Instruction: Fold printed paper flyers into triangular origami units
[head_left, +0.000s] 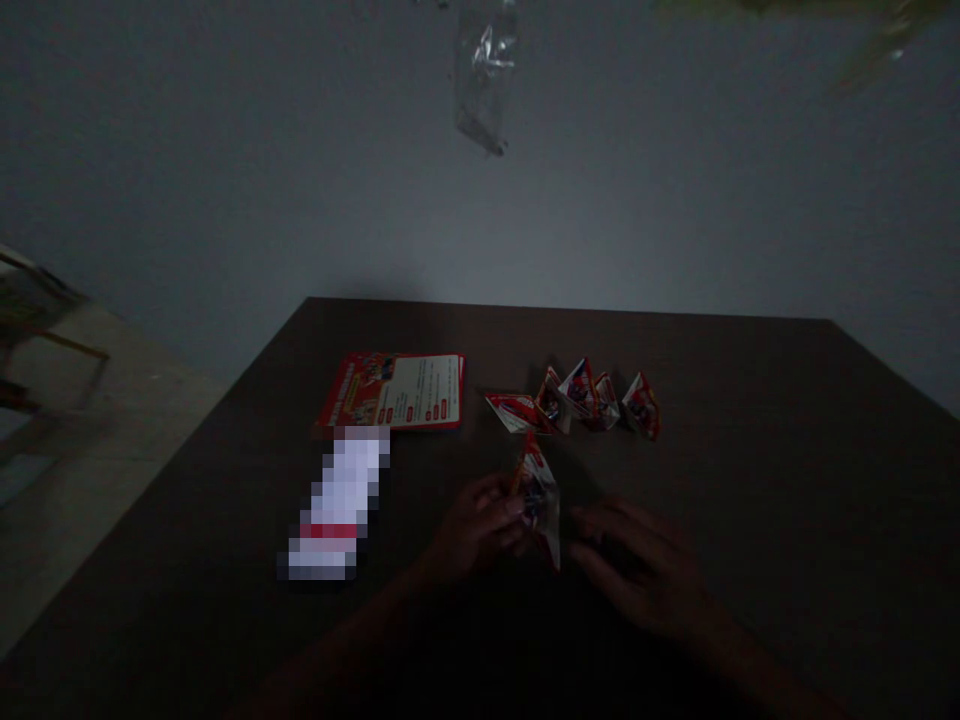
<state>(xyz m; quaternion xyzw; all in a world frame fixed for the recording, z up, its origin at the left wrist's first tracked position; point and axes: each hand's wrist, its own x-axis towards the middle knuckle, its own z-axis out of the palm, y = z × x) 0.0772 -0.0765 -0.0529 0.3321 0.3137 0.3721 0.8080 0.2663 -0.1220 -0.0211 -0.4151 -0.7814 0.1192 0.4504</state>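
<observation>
My left hand (480, 525) pinches a folded paper shape (538, 500), red and white with printed pictures, held pointed end up over the dark table. To its right, my right hand (645, 565) is apart from the paper, fingers slightly curved and spread with nothing visible between them. Just beyond the hands lie several more folded paper pieces (581, 390) in the same red and white print, most in a cluster. One folded piece (642, 405) sits separately at the cluster's right.
A stack of flat printed red and white sheets (420, 392) lies left of the folded pieces. In front of it is a blurred-out pale, phone-like rectangle (337, 505). The brown table (750, 400) meets a grey wall, where a clear plastic pouch (484, 80) hangs.
</observation>
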